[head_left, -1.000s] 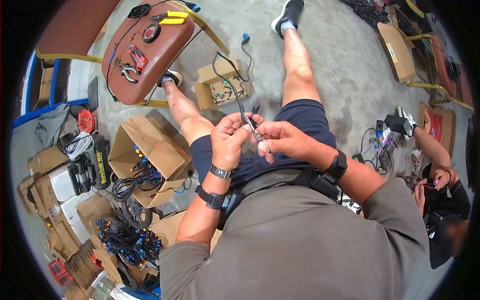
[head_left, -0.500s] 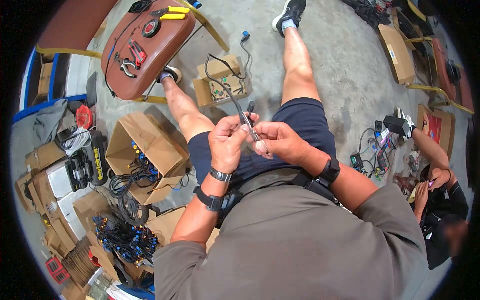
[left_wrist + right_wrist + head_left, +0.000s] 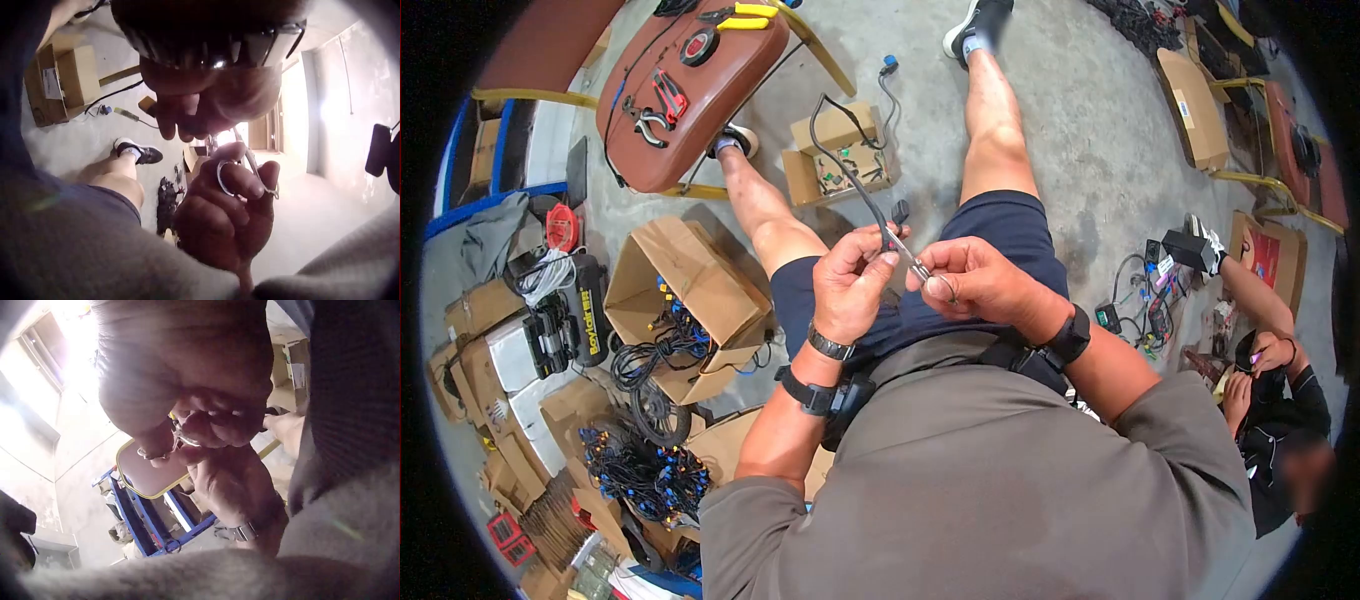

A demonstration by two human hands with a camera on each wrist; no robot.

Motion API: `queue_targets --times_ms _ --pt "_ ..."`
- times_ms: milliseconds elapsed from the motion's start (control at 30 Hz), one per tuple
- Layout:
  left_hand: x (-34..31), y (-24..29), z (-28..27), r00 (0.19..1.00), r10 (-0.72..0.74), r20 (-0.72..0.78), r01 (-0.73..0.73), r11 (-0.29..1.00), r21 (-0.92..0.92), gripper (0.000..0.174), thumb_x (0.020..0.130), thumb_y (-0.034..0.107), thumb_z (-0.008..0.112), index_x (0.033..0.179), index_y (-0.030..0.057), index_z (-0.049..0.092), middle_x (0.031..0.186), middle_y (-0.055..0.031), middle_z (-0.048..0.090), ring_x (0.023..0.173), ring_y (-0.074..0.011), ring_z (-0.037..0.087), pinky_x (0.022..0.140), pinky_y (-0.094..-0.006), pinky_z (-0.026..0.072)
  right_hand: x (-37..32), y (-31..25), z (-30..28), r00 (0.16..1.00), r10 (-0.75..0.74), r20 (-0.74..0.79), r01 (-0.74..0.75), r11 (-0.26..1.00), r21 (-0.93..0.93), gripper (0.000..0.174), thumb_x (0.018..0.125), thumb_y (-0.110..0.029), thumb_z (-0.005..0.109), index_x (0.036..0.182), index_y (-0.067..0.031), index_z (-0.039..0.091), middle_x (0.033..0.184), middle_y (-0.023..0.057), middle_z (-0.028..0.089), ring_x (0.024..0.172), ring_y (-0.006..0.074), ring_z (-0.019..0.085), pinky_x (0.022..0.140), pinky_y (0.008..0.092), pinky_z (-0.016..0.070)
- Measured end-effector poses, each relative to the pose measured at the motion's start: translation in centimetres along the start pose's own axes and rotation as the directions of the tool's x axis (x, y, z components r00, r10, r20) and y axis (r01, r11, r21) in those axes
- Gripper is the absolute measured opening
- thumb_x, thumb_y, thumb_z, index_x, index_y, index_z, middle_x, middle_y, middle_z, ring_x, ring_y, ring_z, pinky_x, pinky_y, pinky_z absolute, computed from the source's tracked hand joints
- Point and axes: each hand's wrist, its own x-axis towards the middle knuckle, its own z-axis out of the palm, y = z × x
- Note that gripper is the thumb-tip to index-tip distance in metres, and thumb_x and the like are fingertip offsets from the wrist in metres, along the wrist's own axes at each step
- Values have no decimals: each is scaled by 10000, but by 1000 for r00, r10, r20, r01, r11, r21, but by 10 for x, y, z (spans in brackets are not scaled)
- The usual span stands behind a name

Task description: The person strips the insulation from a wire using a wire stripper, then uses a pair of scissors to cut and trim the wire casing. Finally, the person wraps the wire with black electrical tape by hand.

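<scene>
The right hand point(image 3: 978, 285) has edged slightly away from the left hand point(image 3: 848, 290) since the earlier frame. Left fingers pinch a thin black cable point(image 3: 862, 188); right fingers clamp a slim, silvery looped metal piece point(image 3: 920, 269) above dark-blue cloth shorts point(image 3: 1005, 225).

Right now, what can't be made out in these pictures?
- Head view: the section of black cable inside the left hand, hidden by its fingers.
- Head view: the metal tool's exact kind, partly covered by the right hand.
- Head view: small parts in the cardboard box, too small to identify.
- Left wrist view: the dark object cut off by the right edge.
</scene>
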Motion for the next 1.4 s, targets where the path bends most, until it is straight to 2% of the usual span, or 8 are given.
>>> queue_targets --times_ms 133,433,533,667,800,1000,1200,1400 --pt "4 7 1 1000 26 9 -26 999 43 189 874 -103 594 1036 -17 640 1151 -127 661 1107 -221 628 945 -328 481 -4 -15 3 998 54 9 -53 994 -91 249 893 -230 710 1004 -17 645 704 5 568 547 62 469 465 199 335" --pt "15 26 -14 929 187 318 -321 834 448 208 863 -110 585 1048 -25 622 1182 -167 652 1139 -282 622 1000 -392 464 -17 -50 0 963 268 -13 -263 934 -240 278 891 -227 712 1014 11 637 692 18 596 562 73 531 445 196 369" --pt "10 22 -13 965 133 224 -209 909 360 233 833 -94 604 1048 -8 630 1125 -129 687 1040 -206 644 882 -318 493 -16 -55 -2 955 296 4 -280 909 -307 259 892 -221 710 1006 1 643 700 14 605 571 64 538 452 191 377" --pt "0 20 -11 983 -159 88 156 987 34 228 867 -53 595 1086 -13 647 1107 -84 686 983 -125 634 849 -266 493 -6 -54 -4 962 273 8 -245 877 -413 220 896 -203 695 1005 -18 650 709 9 616 574 57 543 467 190 392" --pt "0 11 -15 947 -309 89 314 948 -48 290 965 104 521 1199 -53 590 1160 -215 657 1089 -286 646 955 -411 528 -2 -50 -11 965 264 -1 -234 853 -467 185 902 -176 677 1005 -24 651 715 0 617 580 53 539 480 198 398" --pt "8 10 -12 866 -422 268 499 766 -405 336 995 146 515 1267 -50 546 1193 -235 633 1080 -332 649 923 -502 549 0 -48 -22 965 262 14 -196 755 -626 186 884 -202 682 937 -24 664 713 -16 595 575 68 515 488 239 387" --pt "10 6 -11 901 -337 274 428 795 -430 327 984 135 562 1242 -66 566 1159 -237 646 1034 -326 671 854 -428 593 -5 -49 -13 967 252 -42 -228 775 -590 222 886 -225 688 978 -24 664 738 -10 598 606 72 533 521 226 413" --pt "10 3 -3 933 -299 200 358 823 -441 279 972 101 577 1210 -44 594 1130 -230 657 1009 -307 677 834 -405 600 -8 -18 -18 982 183 38 -173 969 -178 273 887 -232 688 1048 -17 643 783 23 619 626 78 550 558 218 435"
